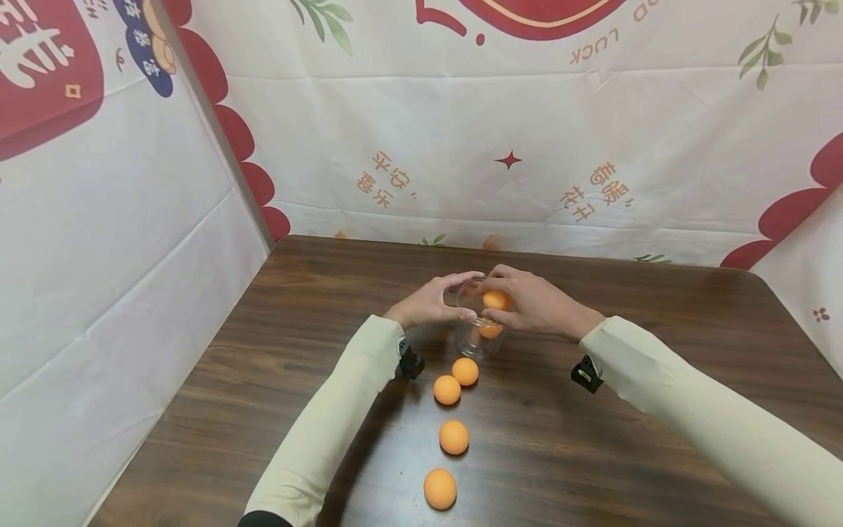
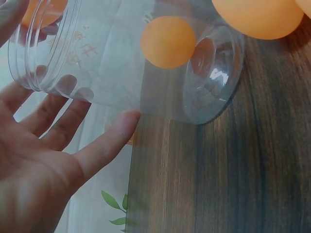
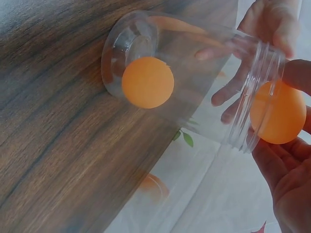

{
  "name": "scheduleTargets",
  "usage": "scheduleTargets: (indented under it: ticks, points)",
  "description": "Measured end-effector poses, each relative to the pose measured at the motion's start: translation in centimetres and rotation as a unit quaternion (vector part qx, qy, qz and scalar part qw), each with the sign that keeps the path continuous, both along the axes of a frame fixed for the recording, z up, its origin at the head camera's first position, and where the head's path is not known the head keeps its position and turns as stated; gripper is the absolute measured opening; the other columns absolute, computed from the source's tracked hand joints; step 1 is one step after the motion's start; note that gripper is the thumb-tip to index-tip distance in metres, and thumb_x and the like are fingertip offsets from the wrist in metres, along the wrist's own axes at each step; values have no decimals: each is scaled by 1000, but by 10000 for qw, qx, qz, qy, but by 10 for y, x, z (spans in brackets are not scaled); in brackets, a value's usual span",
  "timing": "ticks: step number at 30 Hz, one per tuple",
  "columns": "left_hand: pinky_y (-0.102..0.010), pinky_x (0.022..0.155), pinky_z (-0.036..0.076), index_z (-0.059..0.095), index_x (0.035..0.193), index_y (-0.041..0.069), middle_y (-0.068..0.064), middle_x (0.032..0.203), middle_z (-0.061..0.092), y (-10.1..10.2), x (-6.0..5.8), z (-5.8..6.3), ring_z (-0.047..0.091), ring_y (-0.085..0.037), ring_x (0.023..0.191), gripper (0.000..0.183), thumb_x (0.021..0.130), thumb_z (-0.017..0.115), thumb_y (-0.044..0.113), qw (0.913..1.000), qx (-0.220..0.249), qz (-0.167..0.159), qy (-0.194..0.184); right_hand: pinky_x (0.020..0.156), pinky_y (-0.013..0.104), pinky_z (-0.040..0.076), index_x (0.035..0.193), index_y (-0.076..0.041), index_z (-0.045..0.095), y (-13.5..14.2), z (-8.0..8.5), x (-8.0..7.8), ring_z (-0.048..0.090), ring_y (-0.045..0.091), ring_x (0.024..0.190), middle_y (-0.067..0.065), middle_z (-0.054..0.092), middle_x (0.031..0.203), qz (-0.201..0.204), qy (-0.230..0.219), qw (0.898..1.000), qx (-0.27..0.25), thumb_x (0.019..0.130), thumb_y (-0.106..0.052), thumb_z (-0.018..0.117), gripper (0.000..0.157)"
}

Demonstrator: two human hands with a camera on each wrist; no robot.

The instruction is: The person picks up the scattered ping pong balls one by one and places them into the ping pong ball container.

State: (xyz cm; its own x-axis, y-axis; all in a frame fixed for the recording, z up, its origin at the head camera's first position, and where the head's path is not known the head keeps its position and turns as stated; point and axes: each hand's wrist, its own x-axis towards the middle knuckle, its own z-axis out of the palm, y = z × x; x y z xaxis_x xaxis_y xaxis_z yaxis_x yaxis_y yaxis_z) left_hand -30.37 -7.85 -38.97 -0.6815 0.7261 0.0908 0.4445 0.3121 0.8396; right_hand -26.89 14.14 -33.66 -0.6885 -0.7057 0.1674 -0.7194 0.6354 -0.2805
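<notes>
Orange table-tennis balls point(image 1: 454, 437), four, are seen from the head on the wood-grain table point(image 1: 593, 454), near one clear plastic jar point(image 1: 469, 343) gripped by the left hand point(image 1: 431, 300); from the left wrist, a fifth ball point(image 2: 168, 42) is seen inside; from the right, a sixth ball point(image 3: 279, 112) is pinched at the jar's mouth by the right hand point(image 3: 291, 179)

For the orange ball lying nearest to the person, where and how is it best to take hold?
I would pinch the nearest ball at opposite sides of its middle, coming from above: it is round and lies apart from the next ball.
</notes>
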Motion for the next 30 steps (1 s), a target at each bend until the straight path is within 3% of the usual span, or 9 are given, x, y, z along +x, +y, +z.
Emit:
scheduleTargets:
  ticks: [6, 16, 24, 30]
  points:
    - [-46, 111, 34, 28, 151, 14, -9, 151, 38, 0, 0, -1, 39, -25, 137, 104, 69, 55, 71, 10000, 27, -24, 27, 65, 29, 48, 114, -3, 66, 2, -2, 0, 53, 12, 75, 10, 59, 108, 71, -9, 9999, -99, 88, -22, 69, 32]
    - [-49, 110, 33, 28, 151, 12, -10, 152, 35, 1, 0, -1, 37, -26, 138, 110, 65, 53, 77, 10000, -7, -22, 46, 64, 28, 48, 115, -3, 65, 4, -3, 2, 53, 11, 74, 10, 58, 108, 130, 49, 9998, -156, 88, -22, 68, 33]
    - [-49, 112, 30, 28, 151, 16, -7, 155, 30, 1, 1, 0, 32, -24, 141, 85, 83, 64, 52, 9999, -12, -14, -120, 58, 24, 45, 115, -4, 66, 5, -4, 2, 46, 6, 61, 9, 59, 108, 231, 124, 9996, -145, 87, -20, 69, 31]
    - [-51, 111, 30, 28, 151, 17, -6, 156, 28, 1, 2, 2, 30, -26, 142, 102, 70, 60, 70, 9999, -21, 24, -125, 57, 23, 43, 115, -3, 65, 6, -4, 1, 44, 4, 60, 11, 59, 108, 284, 178, 9993, -153, 87, -19, 69, 32]
